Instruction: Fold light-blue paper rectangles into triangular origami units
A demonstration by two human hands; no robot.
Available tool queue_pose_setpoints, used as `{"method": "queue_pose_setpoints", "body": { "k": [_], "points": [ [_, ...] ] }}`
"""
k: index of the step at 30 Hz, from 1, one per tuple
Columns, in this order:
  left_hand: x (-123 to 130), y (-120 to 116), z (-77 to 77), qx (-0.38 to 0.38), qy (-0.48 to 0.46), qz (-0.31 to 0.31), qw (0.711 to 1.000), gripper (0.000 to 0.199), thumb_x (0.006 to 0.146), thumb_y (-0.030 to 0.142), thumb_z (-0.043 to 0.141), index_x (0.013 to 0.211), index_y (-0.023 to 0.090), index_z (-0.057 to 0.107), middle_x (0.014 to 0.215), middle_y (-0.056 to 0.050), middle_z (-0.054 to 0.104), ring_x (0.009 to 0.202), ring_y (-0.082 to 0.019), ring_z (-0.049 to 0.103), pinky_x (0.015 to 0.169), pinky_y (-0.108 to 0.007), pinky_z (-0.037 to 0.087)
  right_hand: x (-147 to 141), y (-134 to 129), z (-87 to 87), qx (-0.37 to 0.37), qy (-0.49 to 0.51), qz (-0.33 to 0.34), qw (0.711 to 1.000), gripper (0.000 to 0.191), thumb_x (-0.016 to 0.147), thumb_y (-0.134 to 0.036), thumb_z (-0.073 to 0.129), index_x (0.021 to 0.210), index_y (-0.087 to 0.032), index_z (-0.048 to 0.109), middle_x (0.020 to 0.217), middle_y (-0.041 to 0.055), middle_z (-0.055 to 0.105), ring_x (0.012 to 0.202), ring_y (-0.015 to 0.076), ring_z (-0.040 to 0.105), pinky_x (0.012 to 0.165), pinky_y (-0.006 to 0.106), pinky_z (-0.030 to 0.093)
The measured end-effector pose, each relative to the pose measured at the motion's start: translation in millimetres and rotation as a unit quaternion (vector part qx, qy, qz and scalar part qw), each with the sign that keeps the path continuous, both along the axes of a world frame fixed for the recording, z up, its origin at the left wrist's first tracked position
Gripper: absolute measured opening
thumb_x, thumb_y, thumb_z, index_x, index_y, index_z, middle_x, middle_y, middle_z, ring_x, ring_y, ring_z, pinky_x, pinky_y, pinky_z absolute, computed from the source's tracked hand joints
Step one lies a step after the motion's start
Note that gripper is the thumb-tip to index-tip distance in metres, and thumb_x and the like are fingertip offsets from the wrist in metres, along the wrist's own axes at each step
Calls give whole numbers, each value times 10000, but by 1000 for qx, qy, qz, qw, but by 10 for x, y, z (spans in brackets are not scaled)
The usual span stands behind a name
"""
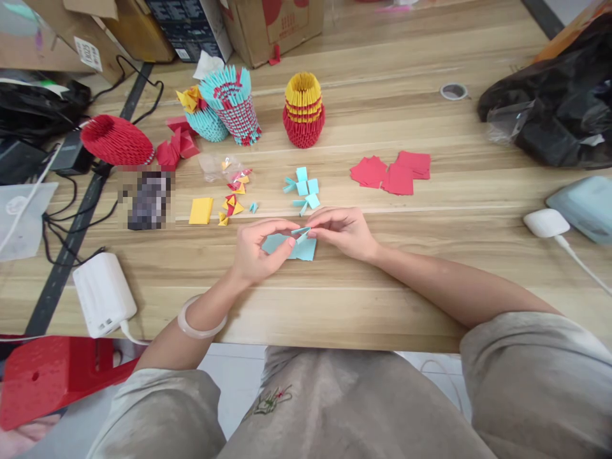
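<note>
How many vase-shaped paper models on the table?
4: red one far left; blue one partly behind blue-and-red one; yellow-and-red one rightmost. More could be hidden.

Baggy grey-beige top [354, 401], kinda rumpled, with 2 roomy short sleeves [535, 370]. There's 1 little embroidered sprig [270, 401] on the front, greenish stems plus a pinkish-red bit [280, 395]. Also 1 smooth, pale bangle [199, 333] on the left forearm [222, 293].

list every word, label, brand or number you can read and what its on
"13025", as best it reads: white label on the cardboard box, top left.
Dark box: pale lettering and small label, too blurred to read.
Red-printed cardboard box: characters too small to read.
Clear bag, left: round mark, unreadable.
</note>
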State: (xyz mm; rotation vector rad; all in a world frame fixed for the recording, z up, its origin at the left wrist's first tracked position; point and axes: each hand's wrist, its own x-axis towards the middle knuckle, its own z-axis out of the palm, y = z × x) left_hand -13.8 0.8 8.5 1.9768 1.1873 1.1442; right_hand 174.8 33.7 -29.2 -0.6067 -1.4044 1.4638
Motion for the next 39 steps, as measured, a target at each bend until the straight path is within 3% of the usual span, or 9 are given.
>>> {"method": "queue_pose_setpoints", "body": {
  "k": [5,9,20,31,39],
  "points": [
    [18,-9,-9,33,24,34,999,183,696,279,761,834,167,721,796,-56,746,683,-155,684,677,-265,570,-7,-7,-6,25,-11,-51,998,165,710,-343,764,757,-188,730,797,44,709,776,139,642,706,301,549],
    [38,2,-12,63,42,43,996,77,745,251,724,774,179,725,774,-43,749,661,-142,688,651,-248,576,-3,-9,-13,41,-22,-45,998,167,724,-345,752,768,-187,725,801,49,708,777,145,644,697,304,544],
    [40,-7,12,77,42,40,995,41,750,220,726,751,181,737,741,-43,750,641,-142,696,619,-231,578,1,-8,-32,72,-13,-52,996,74,745,-254,738,774,-187,730,791,42,711,763,136,652,675,279,536],
    [17,14,51,87,26,-12,996,127,740,152,719,631,145,654,643,-23,707,577,-97,647,548,-172,506,30,-12,-1,105,-56,-54,991,82,775,-250,707,765,-172,732,773,48,731,704,127,649,644,263,519],
    [12,23,61,59,39,-10,997,110,773,195,694,673,156,667,680,-21,710,609,-102,644,585,-192,503,37,15,-2,43,-71,-26,996,211,754,-366,720,744,-156,705,744,49,716,668,128,632,624,269,513]
  ]
}}
